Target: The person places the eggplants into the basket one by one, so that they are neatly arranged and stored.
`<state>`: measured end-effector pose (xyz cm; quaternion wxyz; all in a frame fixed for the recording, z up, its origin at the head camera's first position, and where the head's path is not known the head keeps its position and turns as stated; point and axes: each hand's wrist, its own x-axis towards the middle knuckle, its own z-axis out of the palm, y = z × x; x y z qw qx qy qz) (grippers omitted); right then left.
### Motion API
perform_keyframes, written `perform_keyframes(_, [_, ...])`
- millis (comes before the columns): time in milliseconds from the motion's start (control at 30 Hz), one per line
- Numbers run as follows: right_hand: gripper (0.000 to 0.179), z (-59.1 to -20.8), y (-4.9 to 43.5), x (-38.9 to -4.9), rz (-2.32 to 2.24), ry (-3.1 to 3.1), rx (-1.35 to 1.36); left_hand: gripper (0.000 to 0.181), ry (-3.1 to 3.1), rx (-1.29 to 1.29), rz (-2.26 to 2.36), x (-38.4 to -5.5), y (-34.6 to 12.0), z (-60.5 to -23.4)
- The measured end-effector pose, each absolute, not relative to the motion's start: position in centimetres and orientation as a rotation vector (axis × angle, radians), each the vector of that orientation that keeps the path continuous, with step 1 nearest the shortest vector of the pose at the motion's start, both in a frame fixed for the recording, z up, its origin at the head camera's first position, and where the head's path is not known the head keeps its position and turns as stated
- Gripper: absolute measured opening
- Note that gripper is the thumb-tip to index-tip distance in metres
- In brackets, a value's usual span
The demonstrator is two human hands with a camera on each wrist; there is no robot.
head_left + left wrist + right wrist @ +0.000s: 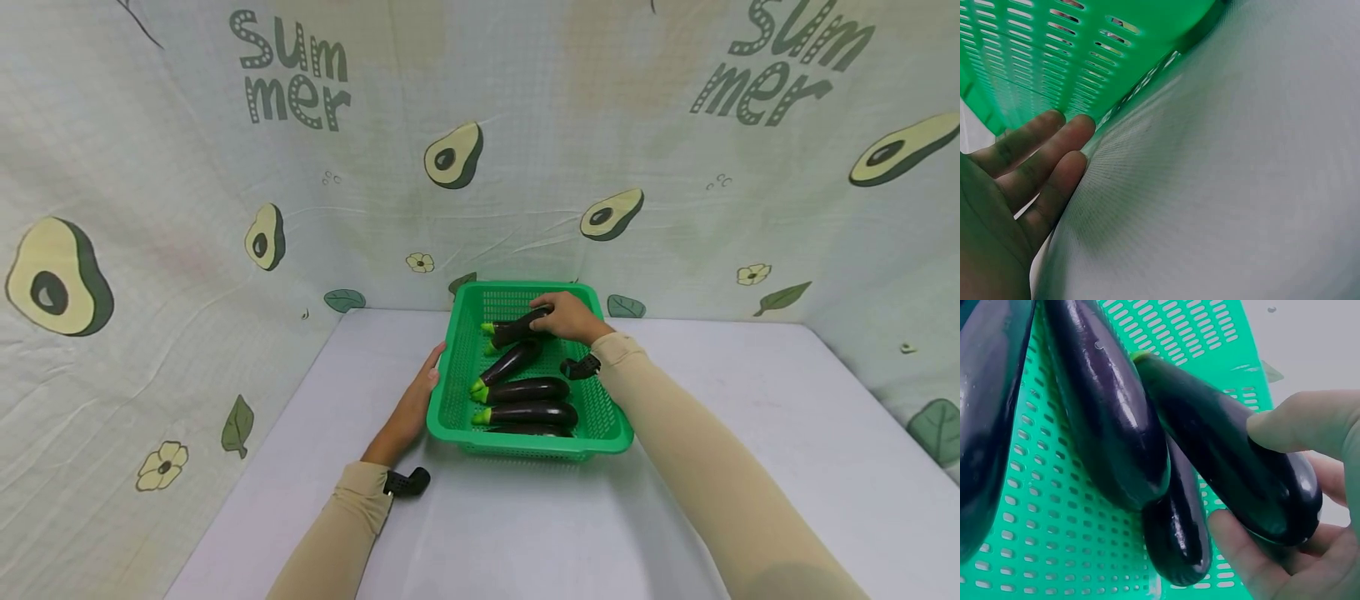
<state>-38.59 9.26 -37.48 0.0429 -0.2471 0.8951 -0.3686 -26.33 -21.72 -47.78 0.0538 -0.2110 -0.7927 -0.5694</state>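
A green plastic basket [617,433] with slotted walls holds several dark purple eggplants with green stem ends. Over its far part, my right hand [568,317] grips one eggplant [1222,447] near its rounded end, thumb on top and fingers beneath. Two other eggplants [1107,406] lie close to it in the right wrist view, partly overlapping. More eggplants [534,413] lie side by side in the near half. My left hand [408,410] rests against the basket's left outer wall [1054,69], fingers extended and fingertips by the slotted side; its thumb is outside the left wrist view.
The basket stands on a table covered in white cloth [750,433]. Behind and to the left hangs a pale curtain [525,100] printed with avocados, leaves and lettering. Each wrist carries a small black camera on a strap [407,482].
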Motion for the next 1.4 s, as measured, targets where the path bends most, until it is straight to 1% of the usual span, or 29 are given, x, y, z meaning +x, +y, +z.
perform_keyframes(300, [0.048, -37.7, 9.2, -38.5, -1.224, 2.703, -0.720, 0.054, -2.420, -0.622, -1.722, -26.2, -21.6, -47.6])
perform_keyframes(667, [0.044, -37.9, 9.5, -38.6, -0.983, 2.760, -0.768, 0.054, -2.427, -0.624, -1.703, -26.4, -21.7, -47.7])
perform_keyframes(767, [0.044, -38.0, 9.5, -38.7, -0.938, 2.762, -0.761, 0.054, -2.463, -0.631, -1.688, -25.7, -21.5, -46.6])
perform_keyframes(867, [0.044, -38.0, 9.6, -38.7, -0.927, 2.760, -0.758, 0.055, -2.465, -0.627, -1.690, -25.7, -21.5, -46.6])
perform_keyframes(933, [0.043, -37.9, 9.6, -38.7, -0.933, 2.762, -0.757, 0.056, -2.456, -0.621, -1.689, -25.8, -21.5, -46.7])
perform_keyframes(1000, [0.042, -37.8, 9.6, -38.6, -0.939, 2.758, -0.754, 0.056, -2.441, -0.612, -1.696, -26.4, -21.7, -47.7])
perform_keyframes(1233, [0.039, -37.8, 9.6, -38.4, -0.936, 2.769, -0.721, 0.059, -2.441, -0.611, -1.696, -26.5, -21.7, -47.7])
perform_keyframes(1400, [0.040, -37.9, 9.5, -38.4, -0.944, 2.785, -0.726, 0.056, -2.428, -0.615, -1.710, -26.4, -21.6, -47.7])
